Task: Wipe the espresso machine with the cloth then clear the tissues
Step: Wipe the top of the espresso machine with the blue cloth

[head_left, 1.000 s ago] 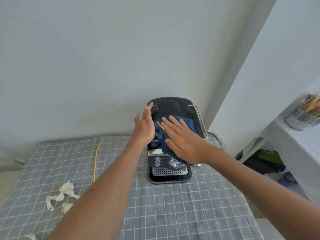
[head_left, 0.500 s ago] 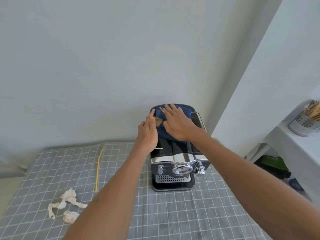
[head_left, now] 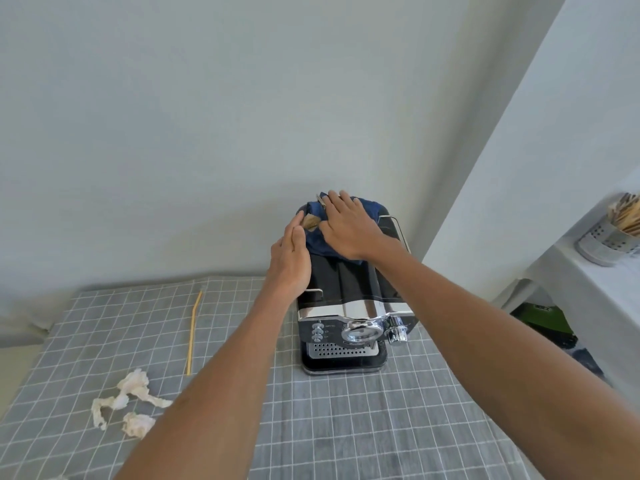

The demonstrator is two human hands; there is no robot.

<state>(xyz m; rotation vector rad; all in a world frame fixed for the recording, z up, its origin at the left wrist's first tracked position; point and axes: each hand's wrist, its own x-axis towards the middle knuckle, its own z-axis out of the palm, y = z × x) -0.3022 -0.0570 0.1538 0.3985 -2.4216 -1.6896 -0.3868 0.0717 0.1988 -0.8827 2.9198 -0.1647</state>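
Observation:
A black and chrome espresso machine (head_left: 349,306) stands on the grey checked tablecloth against the wall. A dark blue cloth (head_left: 317,242) lies over the back of its top. My right hand (head_left: 348,226) presses flat on the cloth, fingers spread toward the wall. My left hand (head_left: 291,258) rests flat against the machine's upper left side, fingers straight and touching the cloth's edge. Crumpled white tissues (head_left: 128,400) lie on the tablecloth at the front left, apart from both hands.
A thin yellow stick (head_left: 193,332) lies on the tablecloth (head_left: 346,427) left of the machine. At the right, a white shelf (head_left: 602,282) holds a perforated metal cup (head_left: 604,237) of wooden sticks. Green and dark objects sit on the floor below it.
My right hand has slid the blue cloth from the machine's front top back toward the wall. My left hand moved a little further back along the left side.

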